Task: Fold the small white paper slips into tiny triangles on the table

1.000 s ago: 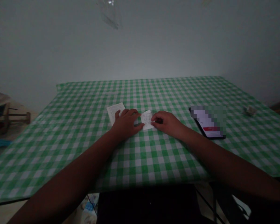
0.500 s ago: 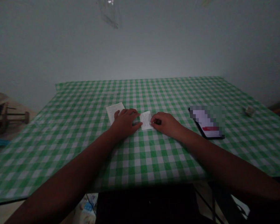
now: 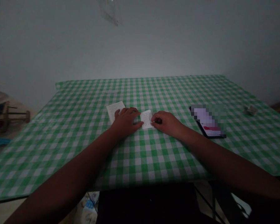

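Note:
A small white slip of paper (image 3: pixel 146 119) covered in lines of writing lies on the checked cloth between my hands. My left hand (image 3: pixel 126 120) rests with fingers spread, its thumb and forefinger tips touching the slip's left edge. Beneath and beyond that hand lies a larger printed sheet of paper (image 3: pixel 113 109), partly hidden by the fingers. My right hand (image 3: pixel 164 121) is closed in a pinch at the slip's right edge. Its curled fingers hide part of that edge.
A green-and-white checked tablecloth (image 3: pixel 140 158) covers the table, which meets a plain wall at the back. A phone (image 3: pixel 208 124) with a lit, partly pixelated screen lies to the right. Farther right sits a small crumpled-looking object (image 3: pixel 250 109). A wooden stool (image 3: pixel 14 116) stands off to the left.
The view has shifted very slightly. Both hands keep nearly the same places around the slip of paper, and nothing has been let go or taken up.

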The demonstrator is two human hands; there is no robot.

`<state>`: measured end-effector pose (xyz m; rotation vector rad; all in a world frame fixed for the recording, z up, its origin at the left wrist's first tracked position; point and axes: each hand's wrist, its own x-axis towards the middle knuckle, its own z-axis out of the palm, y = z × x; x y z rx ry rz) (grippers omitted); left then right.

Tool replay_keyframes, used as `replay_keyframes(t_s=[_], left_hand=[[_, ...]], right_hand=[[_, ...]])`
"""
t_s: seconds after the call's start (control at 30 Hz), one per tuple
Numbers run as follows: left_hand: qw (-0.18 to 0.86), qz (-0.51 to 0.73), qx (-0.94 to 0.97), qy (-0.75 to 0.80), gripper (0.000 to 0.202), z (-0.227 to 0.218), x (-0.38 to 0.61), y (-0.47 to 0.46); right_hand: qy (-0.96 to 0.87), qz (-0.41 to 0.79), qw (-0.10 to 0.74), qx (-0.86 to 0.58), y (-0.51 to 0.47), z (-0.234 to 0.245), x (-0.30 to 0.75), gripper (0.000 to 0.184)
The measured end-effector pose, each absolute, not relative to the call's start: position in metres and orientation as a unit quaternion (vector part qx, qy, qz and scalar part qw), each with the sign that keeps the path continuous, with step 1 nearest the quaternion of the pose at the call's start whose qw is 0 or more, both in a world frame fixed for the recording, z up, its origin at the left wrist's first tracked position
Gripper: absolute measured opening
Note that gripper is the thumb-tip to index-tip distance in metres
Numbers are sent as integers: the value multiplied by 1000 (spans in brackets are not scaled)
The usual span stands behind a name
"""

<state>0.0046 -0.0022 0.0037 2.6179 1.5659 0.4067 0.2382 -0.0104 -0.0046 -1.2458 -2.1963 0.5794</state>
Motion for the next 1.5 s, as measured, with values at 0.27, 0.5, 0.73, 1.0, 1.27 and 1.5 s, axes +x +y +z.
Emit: replay_keyframes(t_s=[0.27,0.5,0.73,1.0,1.27,1.5], left_hand=[[43,134,854,502,48,4,3,-1],[39,133,856,498,50,2,1,0],[44,126,855,501,51,2,2,0],[52,136,849,508,51,4,4,-3],[53,143,840,521,52,3,8,-5],[63,145,838,523,51,5,8,-6]], right_hand=[[-815,219,271,-463,-9,-6,239,8],[-820,206,262,-466,-10,-5,238,7],[-820,207,261,-465,-10,-4,238,8],[-815,213,255,-475,-9,-4,238,8],[-816,218,251,-474,-9,-3,238,11],[-825,199,255,-463,-9,-6,240,10]])
